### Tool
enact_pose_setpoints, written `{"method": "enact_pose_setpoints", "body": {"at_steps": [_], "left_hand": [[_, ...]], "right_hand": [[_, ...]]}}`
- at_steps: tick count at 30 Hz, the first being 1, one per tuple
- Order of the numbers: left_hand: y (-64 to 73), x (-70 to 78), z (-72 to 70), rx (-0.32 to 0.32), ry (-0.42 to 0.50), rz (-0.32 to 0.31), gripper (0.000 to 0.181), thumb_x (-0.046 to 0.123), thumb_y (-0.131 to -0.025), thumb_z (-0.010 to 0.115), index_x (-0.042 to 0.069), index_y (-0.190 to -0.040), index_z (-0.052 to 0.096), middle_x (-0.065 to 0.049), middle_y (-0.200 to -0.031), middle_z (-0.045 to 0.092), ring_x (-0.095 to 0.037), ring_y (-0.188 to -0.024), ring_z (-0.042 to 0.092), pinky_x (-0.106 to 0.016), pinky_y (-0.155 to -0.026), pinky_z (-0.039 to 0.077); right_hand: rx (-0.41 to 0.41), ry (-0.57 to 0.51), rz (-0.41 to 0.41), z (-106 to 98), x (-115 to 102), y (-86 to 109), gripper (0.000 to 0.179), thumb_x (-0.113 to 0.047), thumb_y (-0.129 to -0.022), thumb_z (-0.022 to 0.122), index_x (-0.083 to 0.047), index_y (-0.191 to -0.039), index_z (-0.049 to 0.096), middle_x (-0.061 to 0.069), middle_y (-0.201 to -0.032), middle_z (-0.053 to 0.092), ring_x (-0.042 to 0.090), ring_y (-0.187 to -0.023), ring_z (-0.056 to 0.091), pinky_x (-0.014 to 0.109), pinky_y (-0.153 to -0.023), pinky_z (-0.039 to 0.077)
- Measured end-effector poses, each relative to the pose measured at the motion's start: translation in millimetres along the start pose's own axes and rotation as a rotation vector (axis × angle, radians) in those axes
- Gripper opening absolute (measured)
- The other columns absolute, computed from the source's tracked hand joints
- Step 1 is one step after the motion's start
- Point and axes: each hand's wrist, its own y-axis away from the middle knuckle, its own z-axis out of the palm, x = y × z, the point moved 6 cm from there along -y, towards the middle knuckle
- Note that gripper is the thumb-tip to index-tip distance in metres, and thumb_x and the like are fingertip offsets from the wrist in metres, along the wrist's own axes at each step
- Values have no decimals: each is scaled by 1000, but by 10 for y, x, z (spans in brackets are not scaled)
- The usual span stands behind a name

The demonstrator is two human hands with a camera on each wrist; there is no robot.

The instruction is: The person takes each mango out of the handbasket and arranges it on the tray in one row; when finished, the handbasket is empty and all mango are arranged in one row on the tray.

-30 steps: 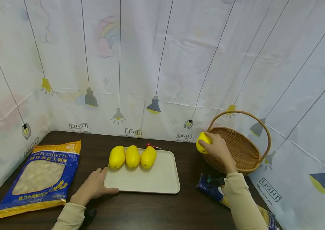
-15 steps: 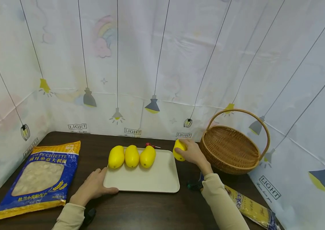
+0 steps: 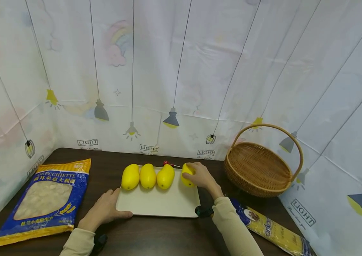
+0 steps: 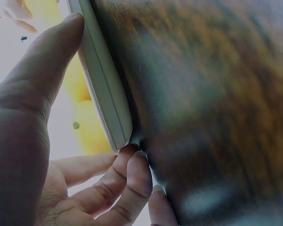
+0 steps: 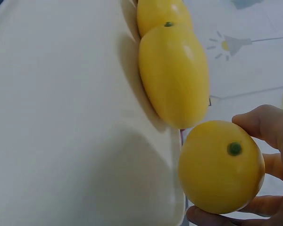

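Note:
My right hand (image 3: 202, 176) holds a smooth yellow mango (image 3: 187, 173) over the back right corner of the cream tray (image 3: 158, 203). In the right wrist view, thumb and fingers go round this mango (image 5: 217, 165), its green stem spot showing. Three more yellow mangoes stand in a row along the tray's back edge: a left one (image 3: 130, 177), a middle one (image 3: 147, 176) and a right one (image 3: 165, 176). My left hand (image 3: 104, 210) grips the tray's front left corner, thumb along the front rim (image 4: 101, 80) and fingertips against the left side.
A wicker basket (image 3: 261, 188) with a tall handle stands at the back right. A blue and yellow pasta bag (image 3: 44, 201) lies at the left, and a long yellow pasta packet (image 3: 273, 227) at the right. Behind the tray is a small red item (image 3: 166, 163). A printed curtain borders the table.
My right hand has carried the mango left, from beside the basket to the tray's back right corner. The left hand has stayed at the tray.

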Motion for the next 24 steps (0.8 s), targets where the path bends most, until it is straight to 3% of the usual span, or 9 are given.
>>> {"method": "enact_pose_setpoints", "body": {"at_steps": [14, 24], "left_hand": [[5, -2, 16, 13, 8, 7, 111, 64, -68, 83, -2, -147, 43, -25, -129, 57, -38, -114, 58, -61, -98, 48], [-4, -16, 12, 23, 4, 10, 111, 64, -68, 84, -3, -147, 43, -25, -128, 58, -37, -112, 58, -60, -98, 48]], "right_hand": [[-56, -16, 48, 295, 54, -28, 59, -39, -92, 68, -13, -144, 55, 18, -147, 49, 36, -129, 52, 56, -110, 44], [-65, -35, -3, 317, -24, -50, 58, -38, -91, 69, -13, -143, 57, 19, -149, 49, 39, -135, 49, 59, -112, 41]]}}
